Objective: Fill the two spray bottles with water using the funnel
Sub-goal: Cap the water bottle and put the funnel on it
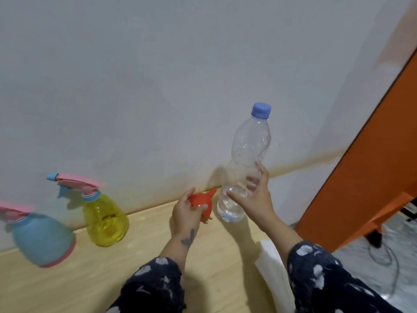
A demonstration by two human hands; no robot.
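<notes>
Nearest, the left hand grips the funnel and the right hand grips the capped water bottle; unscrew the spray bottles' tops first, I judge.

View: single head-worn wide-angle camera, no second view to share with.
Direction: forward and down, tilted, onto the worktop and the wall behind it.
Nearness: close; sleeves at the bottom edge, left hand and right hand mid-frame.
Edges: blue spray bottle cut at left; orange furniture at right.
</notes>
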